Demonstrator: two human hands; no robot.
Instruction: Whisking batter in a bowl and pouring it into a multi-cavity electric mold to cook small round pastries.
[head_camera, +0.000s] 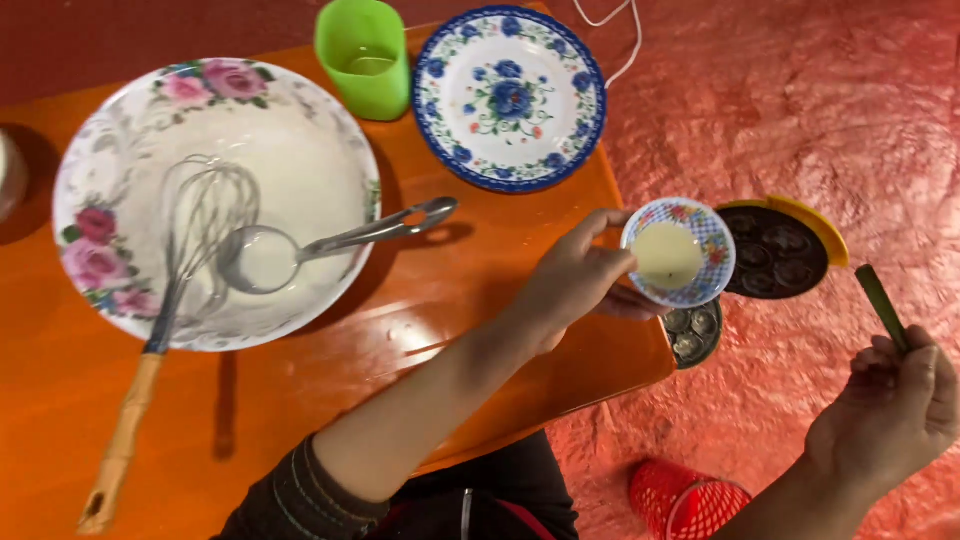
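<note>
My left hand (575, 280) holds a small patterned bowl (700, 236) of pale batter, out past the right edge of the orange table (330, 400). The bowl hangs over a round dark multi-cavity pan (775, 255) with a yellow rim that sits on the red floor. My right hand (895, 405) grips a dark green stick (880, 300), lower right of the pan. A large floral bowl (215, 200) of white batter stands on the table with a wooden-handled whisk (165, 310) and a metal ladle (330, 245) resting in it.
A green cup (365, 55) and a blue floral plate (510, 95) stand at the table's far side. A white cord (610, 20) runs behind the plate. A red mesh basket (685, 500) sits on the floor by my knee.
</note>
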